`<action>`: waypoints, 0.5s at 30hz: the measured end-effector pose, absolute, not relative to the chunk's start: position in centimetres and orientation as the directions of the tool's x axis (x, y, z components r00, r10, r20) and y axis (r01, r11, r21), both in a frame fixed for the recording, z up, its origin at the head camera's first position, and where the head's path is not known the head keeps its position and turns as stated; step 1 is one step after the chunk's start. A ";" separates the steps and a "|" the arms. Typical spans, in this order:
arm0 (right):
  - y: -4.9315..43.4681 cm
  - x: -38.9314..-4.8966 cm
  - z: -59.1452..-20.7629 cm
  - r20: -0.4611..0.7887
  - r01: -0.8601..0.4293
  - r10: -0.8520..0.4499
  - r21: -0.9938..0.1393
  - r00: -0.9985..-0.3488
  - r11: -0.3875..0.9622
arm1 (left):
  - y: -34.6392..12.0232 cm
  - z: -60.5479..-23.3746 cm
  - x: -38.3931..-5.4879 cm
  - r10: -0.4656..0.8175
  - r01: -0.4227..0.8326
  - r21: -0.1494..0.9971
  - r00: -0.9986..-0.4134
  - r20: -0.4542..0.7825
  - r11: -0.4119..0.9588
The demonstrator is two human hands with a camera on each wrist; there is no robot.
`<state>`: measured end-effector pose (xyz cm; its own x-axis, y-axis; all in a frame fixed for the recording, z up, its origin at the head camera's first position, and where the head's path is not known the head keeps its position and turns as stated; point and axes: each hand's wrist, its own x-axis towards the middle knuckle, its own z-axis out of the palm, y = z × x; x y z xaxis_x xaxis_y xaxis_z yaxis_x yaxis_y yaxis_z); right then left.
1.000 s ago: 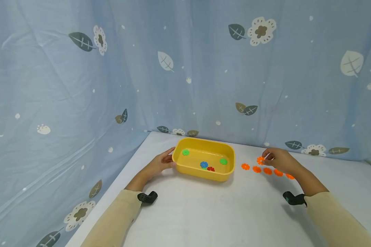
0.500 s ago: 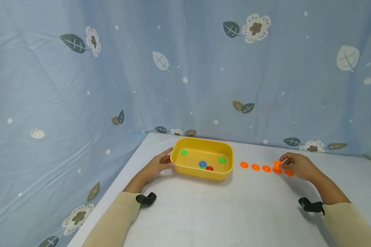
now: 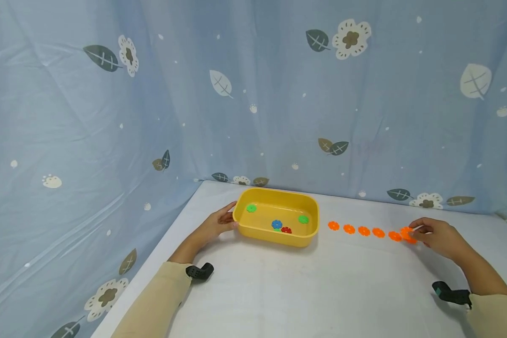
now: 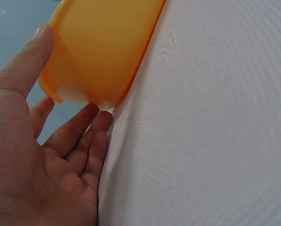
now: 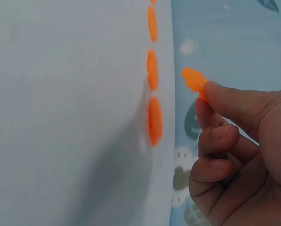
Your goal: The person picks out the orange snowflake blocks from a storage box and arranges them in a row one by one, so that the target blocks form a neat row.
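Note:
My left hand (image 3: 212, 226) rests at the left end of a yellow plastic basin (image 3: 274, 238). In the left wrist view, its thumb and loosely bent fingertips touch the basin's end (image 4: 98, 52). My right hand (image 3: 441, 239) pinches an orange flower-shaped plastic disc (image 5: 193, 79) between thumb and index finger. That disc is raised over the right end of a row of matching orange discs (image 3: 364, 231) lying flat on the table. It overlaps the last disc of the row in the head view.
Inside the basin lie a blue disc (image 3: 276, 224), a red disc (image 3: 286, 230) and several green discs (image 3: 303, 219). The white-covered table (image 3: 312, 291) ends at the back against a blue patterned curtain (image 3: 279, 94).
My right hand has travelled rightward along the row with the orange disc in its pinch, from above the middle discs to the row's right end. My left hand has stayed at the basin.

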<state>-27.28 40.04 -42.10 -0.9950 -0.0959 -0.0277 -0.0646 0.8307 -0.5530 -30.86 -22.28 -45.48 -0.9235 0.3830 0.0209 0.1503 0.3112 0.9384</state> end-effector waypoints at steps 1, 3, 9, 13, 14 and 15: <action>40.4 -27.1 -42.1 -0.030 -0.058 -0.089 -0.554 -0.996 0.831 | -22.3 -45.4 -30.9 0.386 0.149 0.939 -0.922 0.019 0.309; 41.1 -26.9 -42.1 -0.029 -0.048 -0.076 -0.550 -0.997 0.834 | -22.3 -45.4 -31.0 0.391 0.146 0.941 -0.920 0.016 0.305; 42.6 -26.6 -42.2 -0.021 -0.026 -0.044 -0.541 -0.999 0.840 | -22.4 -45.2 -31.1 0.384 0.145 0.936 -0.923 0.012 0.319; 43.1 -27.1 -42.7 -0.050 0.010 -0.022 -0.568 -0.999 0.823 | -22.7 -44.9 -30.5 0.351 0.144 0.934 -0.936 0.022 0.326; 43.1 -27.2 -43.0 -0.056 0.020 -0.015 -0.572 -0.998 0.820 | -22.8 -44.9 -30.4 0.344 0.141 0.935 -0.939 0.022 0.324; 43.3 -27.3 -43.2 -0.067 0.035 -0.005 -0.577 -0.998 0.816 | -22.9 -44.9 -30.3 0.342 0.137 0.937 -0.939 0.021 0.320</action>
<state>-27.30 43.26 -43.20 -0.9977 -0.0052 -0.0674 0.0347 0.8162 -0.5768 -30.33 -22.85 -44.90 -0.9394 0.3421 0.0209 0.1374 0.3200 0.9374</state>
